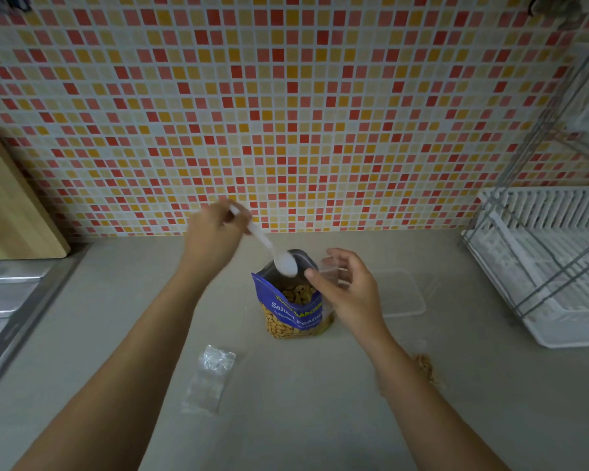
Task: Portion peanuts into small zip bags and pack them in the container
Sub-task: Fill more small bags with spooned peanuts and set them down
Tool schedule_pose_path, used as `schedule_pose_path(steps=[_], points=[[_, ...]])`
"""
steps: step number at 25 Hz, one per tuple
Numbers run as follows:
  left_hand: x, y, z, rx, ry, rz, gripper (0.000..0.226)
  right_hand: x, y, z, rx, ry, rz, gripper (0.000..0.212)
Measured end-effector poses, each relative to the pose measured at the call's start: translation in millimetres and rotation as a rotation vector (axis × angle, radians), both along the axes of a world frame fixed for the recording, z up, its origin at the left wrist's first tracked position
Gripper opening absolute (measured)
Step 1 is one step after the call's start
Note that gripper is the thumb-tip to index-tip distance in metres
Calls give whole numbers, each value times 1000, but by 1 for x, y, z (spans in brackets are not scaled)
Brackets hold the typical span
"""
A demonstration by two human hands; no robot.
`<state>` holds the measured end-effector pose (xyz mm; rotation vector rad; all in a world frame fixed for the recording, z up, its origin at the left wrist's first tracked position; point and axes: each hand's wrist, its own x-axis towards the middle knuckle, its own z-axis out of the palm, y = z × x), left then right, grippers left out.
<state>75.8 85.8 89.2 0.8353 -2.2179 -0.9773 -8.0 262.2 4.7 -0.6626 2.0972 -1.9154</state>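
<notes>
Peanuts (295, 294) sit in the open pouch (291, 317), upright on the counter (303, 409); head view: left hand (215, 232) grips the spoon (286, 263), bowl over the pouch mouth, load blurred; right hand (349, 290) pinches a zip bag (330, 270) just beside that mouth, likely to keep the transfer short; container (402, 294) lies near, to the right; spare bags (211, 379) lie nearer the person.

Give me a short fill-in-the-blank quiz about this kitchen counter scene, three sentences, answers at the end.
1. The left hand holds a white ____ above the open peanut bag.
2. The right hand holds a small clear zip bag on the ____ side of the peanut bag.
3. The peanut bag's label is mostly ____.
Answers: spoon; right; blue.
</notes>
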Motion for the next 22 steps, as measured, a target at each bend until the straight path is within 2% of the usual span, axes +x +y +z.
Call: schedule_pose_path(steps=[2, 4, 7, 11, 13, 22], points=[[-6, 10, -36, -215, -284, -91, 20, 0, 7, -6, 1, -14, 5, 37], [-13, 21, -61, -358, -471, -97, 23, 1, 10, -12, 6, -32, 10, 35], [-28, 35, -77, -198, -608, -96, 23, 2, 12, -21, 17, -53, 39, 34], [-37, 32, -75, 123, -454, -23, 29, 0, 16, -23, 45, -54, 101, 40], [-35, 30, -74, 249, -372, -13, 22, -2, 18, -22, 67, -58, 113, 42], [-23, 22, -60, 511, -251, -14, 19, -10, 30, -19, 41, -64, 64, 43]])
